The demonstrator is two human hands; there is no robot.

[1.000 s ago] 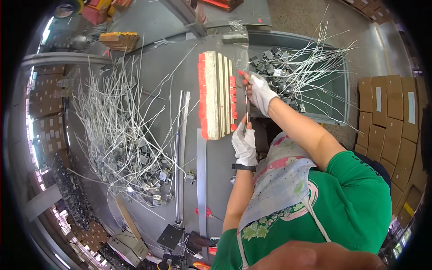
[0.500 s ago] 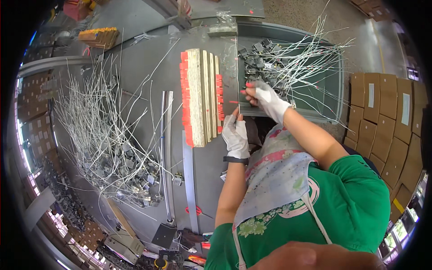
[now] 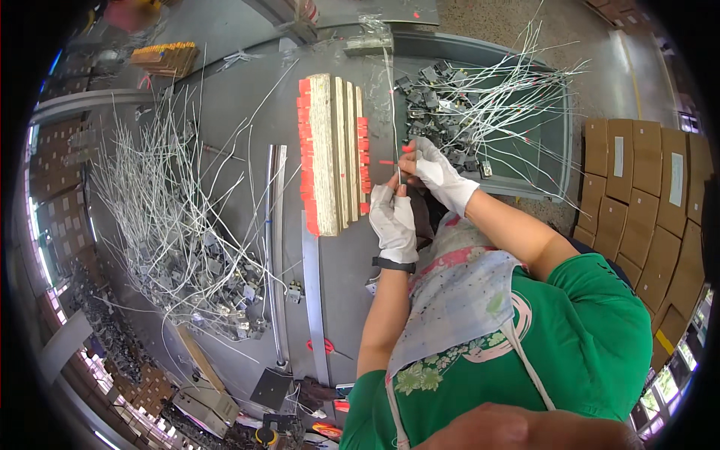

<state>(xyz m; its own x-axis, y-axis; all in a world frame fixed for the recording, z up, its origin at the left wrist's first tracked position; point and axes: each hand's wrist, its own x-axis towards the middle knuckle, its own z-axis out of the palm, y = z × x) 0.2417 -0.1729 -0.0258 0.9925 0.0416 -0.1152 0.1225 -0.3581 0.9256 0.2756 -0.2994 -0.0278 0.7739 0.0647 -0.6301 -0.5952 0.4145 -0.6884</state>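
A white wire (image 3: pixel 393 112) runs down from the far edge of the table to my two hands. My left hand (image 3: pixel 393 225), in a white fingerless glove, pinches its near end between thumb and fingers. Close beside it, my right hand (image 3: pixel 439 176), gloved the same way, has its fingers closed at the wire just above the left fingertips. A bit of red shows at the right fingertips; I cannot tell what it is. A small red strip (image 3: pixel 386 162) lies just left of the wire. To the left stands a ridged wooden block (image 3: pixel 321 157) with red tabs along both sides.
Right of the hands, a grey-green tray (image 3: pixel 525 184) holds dark box-shaped parts (image 3: pixel 431 97) with white wires. A large heap of wired parts (image 3: pixel 187 262) covers the table's left. A metal rail (image 3: pixel 277 247), red scissors (image 3: pixel 322 346) and stacked cartons (image 3: pixel 637 202) are around.
My right hand has moved left and slightly down, from beside the wire onto it, meeting my left hand. The left hand has stayed nearly in place.
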